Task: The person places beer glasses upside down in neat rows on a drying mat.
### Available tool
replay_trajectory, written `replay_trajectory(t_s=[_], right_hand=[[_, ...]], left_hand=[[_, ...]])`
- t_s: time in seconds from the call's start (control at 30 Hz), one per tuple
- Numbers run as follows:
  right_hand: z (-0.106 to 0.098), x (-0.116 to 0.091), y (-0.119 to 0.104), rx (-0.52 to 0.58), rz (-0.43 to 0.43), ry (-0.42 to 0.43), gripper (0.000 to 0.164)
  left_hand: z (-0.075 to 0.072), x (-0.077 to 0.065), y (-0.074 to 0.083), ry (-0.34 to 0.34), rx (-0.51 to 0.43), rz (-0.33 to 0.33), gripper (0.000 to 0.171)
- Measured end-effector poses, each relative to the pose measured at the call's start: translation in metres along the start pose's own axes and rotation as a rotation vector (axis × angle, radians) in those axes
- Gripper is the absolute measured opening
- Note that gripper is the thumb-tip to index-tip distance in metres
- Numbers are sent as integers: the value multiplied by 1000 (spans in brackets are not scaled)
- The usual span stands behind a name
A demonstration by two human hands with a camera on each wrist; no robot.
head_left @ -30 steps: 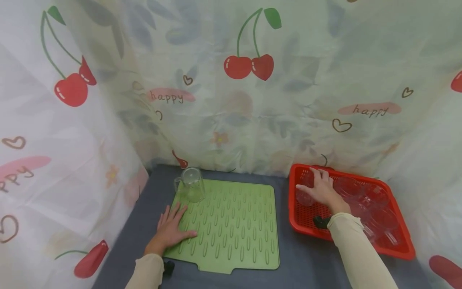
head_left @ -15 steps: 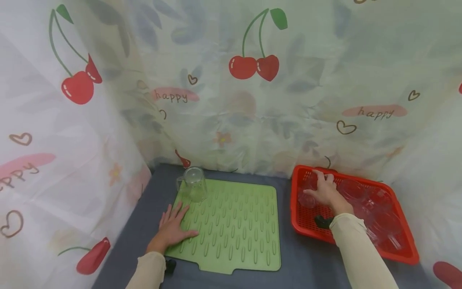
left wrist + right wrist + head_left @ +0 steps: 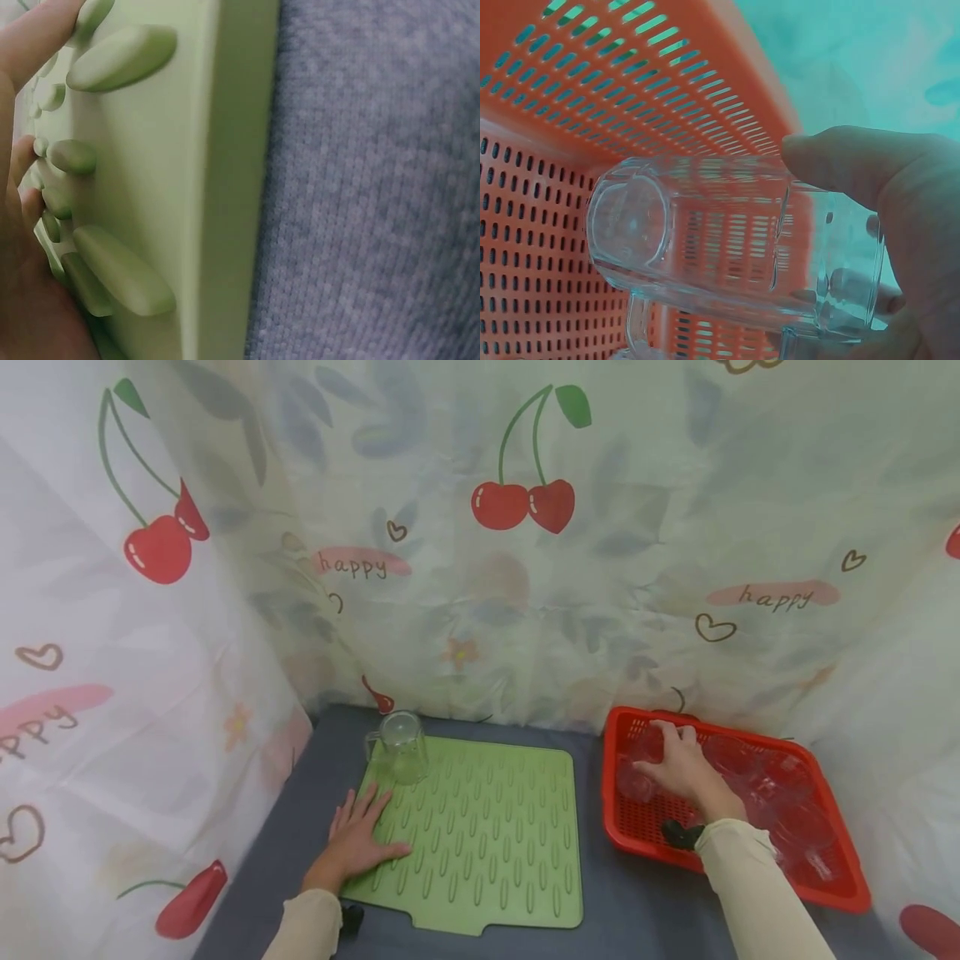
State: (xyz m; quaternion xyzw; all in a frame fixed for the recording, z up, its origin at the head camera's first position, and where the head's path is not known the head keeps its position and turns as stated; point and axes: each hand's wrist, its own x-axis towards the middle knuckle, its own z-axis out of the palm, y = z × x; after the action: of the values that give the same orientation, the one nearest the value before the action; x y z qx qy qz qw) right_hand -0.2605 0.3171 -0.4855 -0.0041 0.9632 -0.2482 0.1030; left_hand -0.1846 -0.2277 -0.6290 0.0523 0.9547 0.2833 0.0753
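Note:
My left hand (image 3: 356, 841) lies spread on the left edge of a green ridged drying mat (image 3: 480, 847). In the left wrist view its fingers touch the mat's raised bumps. My right hand (image 3: 686, 770) is inside the red basket (image 3: 611, 802) and grips a clear glass mug (image 3: 637, 783). The right wrist view shows that glass mug (image 3: 720, 240) lying sideways relative to the camera, its base away from the hand. The thumb presses near its rim, and fingers show through the glass from the other side. A handle sticks out along its side.
Another clear mug (image 3: 405, 750) stands upside down on the mat's far left corner. Several more clear glasses (image 3: 802, 822) fill the basket's right side. Blue-grey cloth (image 3: 600, 914) covers the table. A printed curtain (image 3: 510, 627) encloses the back and sides.
My right hand has drawn slightly toward me and to the right within the basket. The left hand rests where it was. The head view has shifted slightly.

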Motion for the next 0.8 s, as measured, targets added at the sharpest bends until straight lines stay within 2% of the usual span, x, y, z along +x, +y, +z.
replay_trajectory(t_s=[0.4,0.67,0.8], right_hand=[[-17,-17,-13,-25,2,81,90],[-21,-27,-27,-45,-84,149,83],[-22,-31,-32,-42,-98,190,80]], left_hand=[[-4,2,10,-30,33,-17,110],[-2,1,6,-52,49,-50,111],[-3,1,4,-45,43,-42,112]])
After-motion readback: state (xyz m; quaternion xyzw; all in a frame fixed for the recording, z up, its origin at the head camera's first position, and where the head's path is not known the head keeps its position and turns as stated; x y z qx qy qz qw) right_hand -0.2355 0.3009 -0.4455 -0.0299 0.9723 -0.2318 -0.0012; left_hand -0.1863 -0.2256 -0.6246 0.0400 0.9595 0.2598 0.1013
